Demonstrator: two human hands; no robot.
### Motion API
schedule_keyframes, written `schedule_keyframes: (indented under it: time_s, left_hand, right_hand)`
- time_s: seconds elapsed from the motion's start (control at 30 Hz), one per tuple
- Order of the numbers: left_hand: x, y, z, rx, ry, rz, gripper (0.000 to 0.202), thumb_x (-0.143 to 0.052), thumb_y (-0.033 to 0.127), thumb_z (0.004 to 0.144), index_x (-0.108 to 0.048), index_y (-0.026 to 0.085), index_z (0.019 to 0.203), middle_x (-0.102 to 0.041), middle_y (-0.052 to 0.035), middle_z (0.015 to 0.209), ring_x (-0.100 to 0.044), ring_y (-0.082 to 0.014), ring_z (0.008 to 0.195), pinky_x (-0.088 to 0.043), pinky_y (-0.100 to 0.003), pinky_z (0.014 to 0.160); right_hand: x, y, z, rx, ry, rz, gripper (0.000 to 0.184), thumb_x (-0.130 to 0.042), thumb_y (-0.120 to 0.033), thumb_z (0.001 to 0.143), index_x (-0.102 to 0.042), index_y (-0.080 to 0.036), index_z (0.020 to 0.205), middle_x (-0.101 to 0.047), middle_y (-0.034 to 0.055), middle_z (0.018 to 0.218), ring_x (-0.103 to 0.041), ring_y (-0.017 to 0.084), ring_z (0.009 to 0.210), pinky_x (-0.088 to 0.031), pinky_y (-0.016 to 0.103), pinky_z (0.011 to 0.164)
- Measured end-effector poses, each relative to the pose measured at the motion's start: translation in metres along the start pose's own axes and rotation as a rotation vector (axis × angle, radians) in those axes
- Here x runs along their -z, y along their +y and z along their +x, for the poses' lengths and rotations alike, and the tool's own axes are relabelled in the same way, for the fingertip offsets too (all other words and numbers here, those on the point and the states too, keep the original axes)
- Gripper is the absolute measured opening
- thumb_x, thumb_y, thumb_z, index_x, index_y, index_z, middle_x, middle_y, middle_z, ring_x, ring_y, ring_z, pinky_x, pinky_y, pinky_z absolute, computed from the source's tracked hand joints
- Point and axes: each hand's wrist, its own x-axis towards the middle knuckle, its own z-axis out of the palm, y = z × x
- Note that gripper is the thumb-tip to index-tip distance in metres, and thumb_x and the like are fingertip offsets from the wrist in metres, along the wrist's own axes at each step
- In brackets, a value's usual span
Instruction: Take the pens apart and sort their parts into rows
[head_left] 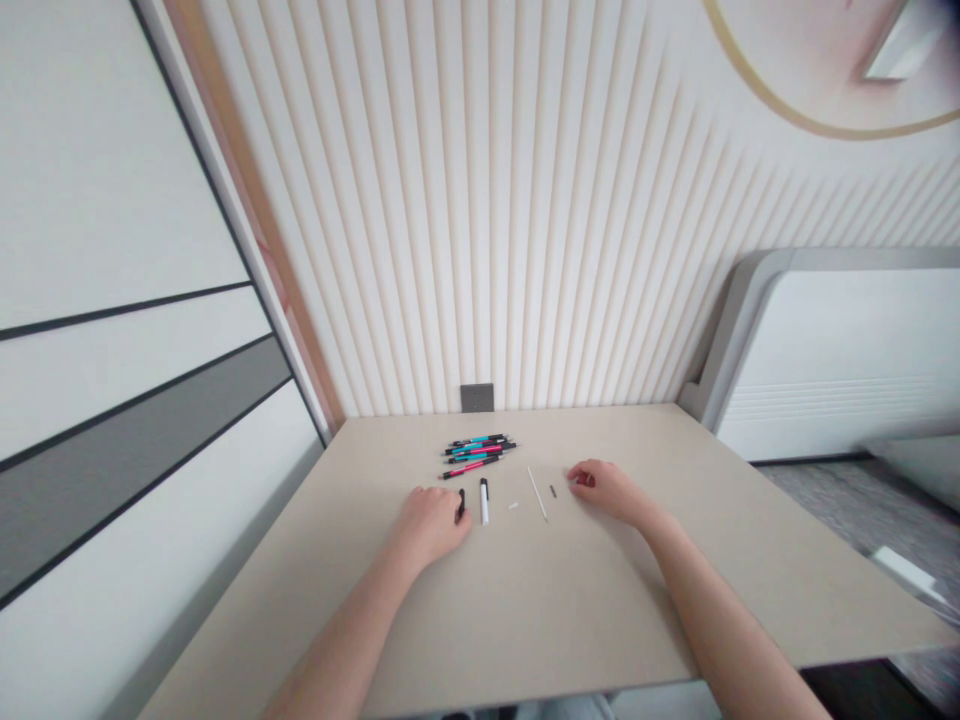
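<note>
My left hand point(431, 522) rests on the beige table point(525, 610) with its fingers curled around a small black pen part point(460, 504). Just right of it lies a white pen barrel with a black tip point(484, 500). Further right lie a tiny white piece point(514, 505), a thin white refill point(537, 493) and a small dark piece point(553, 491). My right hand point(604, 487) lies on the table beside that dark piece, fingers curled around something small and red. Behind these, a heap of several pink and blue pens point(478, 453) lies near the wall.
A ribbed white wall rises behind the table, with a grey socket plate point(477, 397) at its foot. A white and grey cabinet point(840, 350) stands at the right. The table's near edge runs across the bottom of the view.
</note>
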Motion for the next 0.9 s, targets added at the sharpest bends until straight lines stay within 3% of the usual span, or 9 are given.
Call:
schedule_keyframes:
  time_s: [0.17, 0.27, 0.4, 0.47, 0.57, 0.7, 0.9]
  left_hand:
    - [-0.004, -0.002, 0.001, 0.011, -0.001, -0.030, 0.036, -0.045, 0.041, 0.088, -0.066, 0.019, 0.067, -0.069, -0.0088, 0.069, -0.066, -0.0259, 0.070, -0.043, -0.035, 0.068]
    - [-0.006, -0.006, 0.003, 0.011, 0.059, -0.045, 0.041, -0.040, 0.041, 0.093, -0.065, 0.019, 0.069, -0.069, -0.0082, 0.073, -0.065, -0.0247, 0.072, -0.043, -0.034, 0.069]
    - [-0.009, -0.017, 0.009, 0.041, 0.247, -0.057, 0.030, -0.038, 0.028, 0.097, -0.066, 0.019, 0.091, -0.067, -0.0087, 0.093, -0.061, -0.0231, 0.090, -0.043, -0.034, 0.078]
    - [-0.013, -0.024, 0.012, 0.046, 0.278, -0.065, 0.026, -0.040, 0.023, 0.096, -0.065, 0.020, 0.104, -0.065, -0.0086, 0.101, -0.059, -0.0230, 0.097, -0.042, -0.034, 0.082]
    - [-0.022, -0.033, 0.017, 0.063, 0.261, -0.089, 0.027, -0.044, 0.017, 0.094, -0.064, 0.021, 0.113, -0.064, -0.0084, 0.109, -0.056, -0.0229, 0.103, -0.042, -0.034, 0.085]
    - [-0.030, -0.038, 0.022, 0.078, 0.224, -0.124, 0.025, -0.045, 0.018, 0.095, -0.067, 0.021, 0.106, -0.064, -0.0080, 0.104, -0.057, -0.0241, 0.101, -0.042, -0.036, 0.084]
    - [-0.025, -0.039, 0.022, 0.092, 0.271, -0.273, 0.017, -0.051, 0.017, 0.092, -0.067, 0.020, 0.099, -0.064, -0.0070, 0.100, -0.059, -0.0223, 0.099, -0.044, -0.034, 0.087]
  right_hand:
    - [0.002, 0.003, -0.001, 0.008, 0.022, 0.021, 0.026, -0.059, -0.025, 0.079, -0.069, -0.018, 0.102, -0.070, 0.0055, 0.084, -0.062, 0.018, 0.075, -0.044, 0.028, 0.070]
    - [0.004, 0.004, 0.001, 0.016, 0.120, 0.017, 0.029, -0.054, -0.029, 0.083, -0.068, -0.018, 0.105, -0.069, 0.0056, 0.084, -0.061, 0.017, 0.071, -0.044, 0.029, 0.068]
    - [0.002, 0.001, 0.005, 0.037, 0.313, 0.053, 0.030, -0.044, -0.030, 0.087, -0.068, -0.018, 0.101, -0.068, 0.0063, 0.085, -0.060, 0.017, 0.070, -0.046, 0.030, 0.069]
    - [-0.001, -0.004, 0.006, 0.061, 0.349, 0.077, 0.030, -0.043, -0.030, 0.088, -0.068, -0.018, 0.098, -0.068, 0.0066, 0.086, -0.060, 0.017, 0.071, -0.046, 0.030, 0.071]
    - [-0.006, -0.013, 0.004, 0.107, 0.318, 0.097, 0.029, -0.043, -0.030, 0.089, -0.068, -0.018, 0.097, -0.068, 0.0066, 0.088, -0.060, 0.017, 0.072, -0.046, 0.030, 0.071]
    - [-0.012, -0.022, 0.001, 0.139, 0.265, 0.110, 0.029, -0.043, -0.030, 0.090, -0.068, -0.018, 0.097, -0.068, 0.0066, 0.088, -0.060, 0.017, 0.073, -0.047, 0.030, 0.072]
    - [-0.014, -0.029, 0.001, 0.159, 0.250, 0.121, 0.029, -0.043, -0.032, 0.091, -0.068, -0.018, 0.098, -0.069, 0.0072, 0.089, -0.060, 0.018, 0.074, -0.047, 0.030, 0.072]
